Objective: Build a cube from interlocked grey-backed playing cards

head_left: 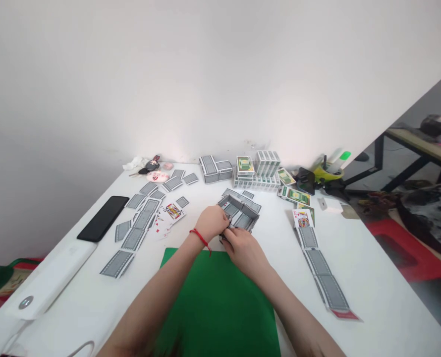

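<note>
An open-topped box built from grey-backed playing cards point(247, 221) stands on the white table just past the green mat point(220, 307). My left hand point(212, 221), with a red string bracelet at its wrist, is closed on the near-left corner of this box. My right hand point(245, 246) meets it there, fingers pinched on the same edge. The fingers cover that corner, so the exact cards between them are hidden. Behind the box lie a few flat grey-backed cards point(253, 201).
Grey-backed cards point(137, 238) and face-up cards point(173, 212) spread on the left, near a black phone point(103, 218) and a white device point(53, 280). Boxed decks point(257, 181) and a card block point(216, 169) stand behind. A card strip point(320, 263) runs along the right.
</note>
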Tool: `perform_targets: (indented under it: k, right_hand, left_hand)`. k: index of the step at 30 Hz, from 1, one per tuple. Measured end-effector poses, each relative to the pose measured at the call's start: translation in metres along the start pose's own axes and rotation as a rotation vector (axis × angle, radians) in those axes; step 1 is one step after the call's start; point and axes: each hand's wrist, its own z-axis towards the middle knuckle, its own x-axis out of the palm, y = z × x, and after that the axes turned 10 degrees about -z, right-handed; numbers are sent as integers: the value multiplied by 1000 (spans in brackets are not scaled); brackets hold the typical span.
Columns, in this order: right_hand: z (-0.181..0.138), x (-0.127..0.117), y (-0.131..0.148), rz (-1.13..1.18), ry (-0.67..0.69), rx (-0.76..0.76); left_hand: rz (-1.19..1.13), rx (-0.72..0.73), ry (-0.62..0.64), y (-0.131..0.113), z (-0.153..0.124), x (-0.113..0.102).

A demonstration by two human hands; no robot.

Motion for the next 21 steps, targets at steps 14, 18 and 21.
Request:
perform_targets:
  k: [14,18,21]
  right_hand:
    - [0,4,1,22,-83,-29]
    - [-1,6,1,33,-106,-18]
    - [-2,7,2,53,-139,-22]
  left_hand:
    - [-128,-35,61,18,-17,3]
    - [-83,0,20,17,-21,5]
    - [-126,31,53,23,-26,5]
